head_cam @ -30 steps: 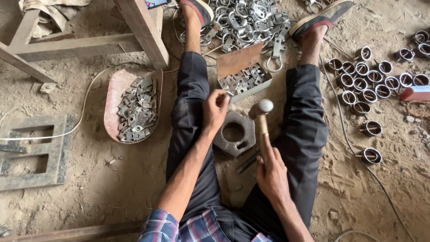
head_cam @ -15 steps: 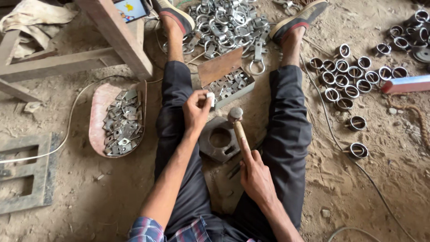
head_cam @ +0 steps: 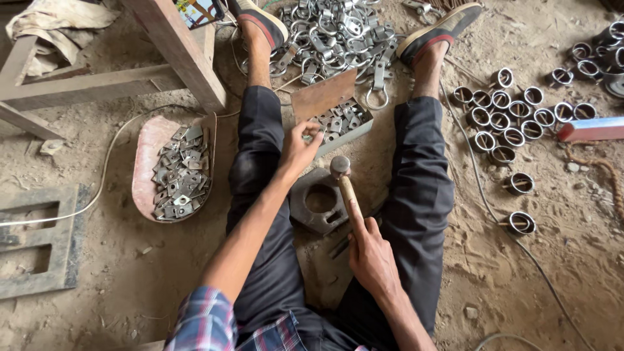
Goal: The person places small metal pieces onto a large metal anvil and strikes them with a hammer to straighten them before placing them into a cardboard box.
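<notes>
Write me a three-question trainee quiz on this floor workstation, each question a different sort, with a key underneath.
1. True or false: the right hand grips a wooden-handled hammer.
2. Multiple choice: where do the left hand's fingers reach?
A. into the pan of flat plates
B. into the small box of metal pieces
C. onto the rings on the ground
3. Fill the gap: the hammer's head hovers over a heavy metal block with a round ____ in it.

Key
1. True.
2. B: the left hand is at the small box between the legs; the pan and the rings lie apart from it.
3. Hole.
</notes>
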